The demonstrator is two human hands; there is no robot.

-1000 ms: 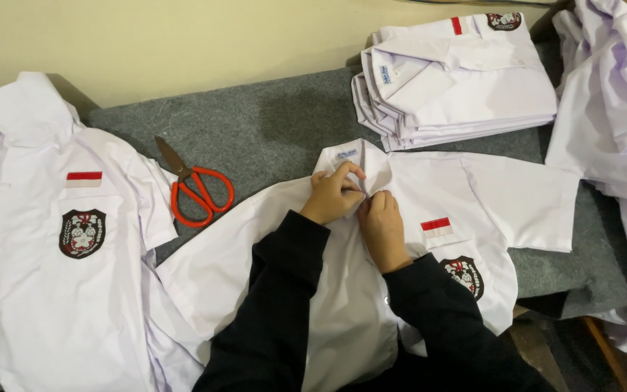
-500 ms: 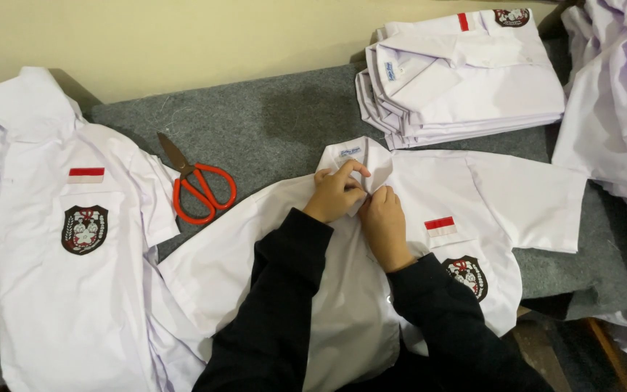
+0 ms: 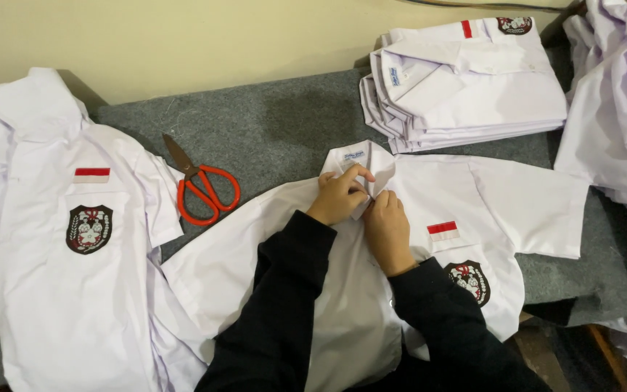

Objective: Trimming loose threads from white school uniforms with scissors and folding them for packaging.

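At frame centre: white shirt lies flat, collar toward the top
left hand: pinching the collar edge shut
right hand: just below it, pressing the placket, grip unclear
scissors: left, untouched

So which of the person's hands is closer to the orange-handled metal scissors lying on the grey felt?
Left. The left hand pinches the white shirt's collar just right of the scissors; the right hand lies farther right.
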